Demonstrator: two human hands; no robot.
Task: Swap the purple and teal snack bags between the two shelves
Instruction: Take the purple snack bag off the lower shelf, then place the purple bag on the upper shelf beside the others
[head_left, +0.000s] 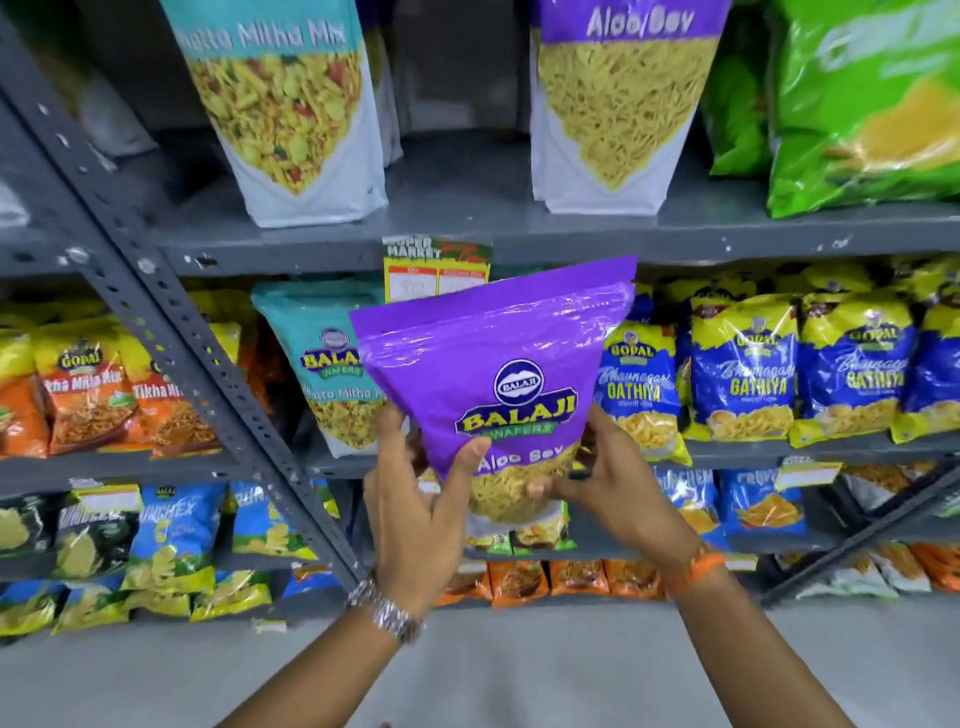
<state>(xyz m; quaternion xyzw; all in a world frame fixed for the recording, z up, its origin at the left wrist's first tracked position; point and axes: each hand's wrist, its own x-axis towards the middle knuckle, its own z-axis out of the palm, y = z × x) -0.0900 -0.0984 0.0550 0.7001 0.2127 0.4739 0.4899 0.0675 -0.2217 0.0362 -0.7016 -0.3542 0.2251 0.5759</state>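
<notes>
A purple Balaji "Aloo Sev" bag (498, 364) is held upright in front of the second shelf. My left hand (415, 499) grips its lower left side and my right hand (613, 483) grips its lower right side. Behind it on the second shelf stands a teal "Khatta Mitha Mix" bag (322, 364), partly hidden by the purple bag. On the upper shelf (467, 228) stand another teal bag (291, 114) at the left and another purple "Aloo Sev" bag (618, 104) to its right, with a gap between them.
Green bags (862, 104) fill the upper shelf's right end. Blue-yellow Gathiya bags (748, 369) stand right of my hands, orange Tikha Mitha bags (88, 395) at left. A grey slanted metal post (171, 322) crosses the left side. A price tag (436, 270) hangs on the shelf edge.
</notes>
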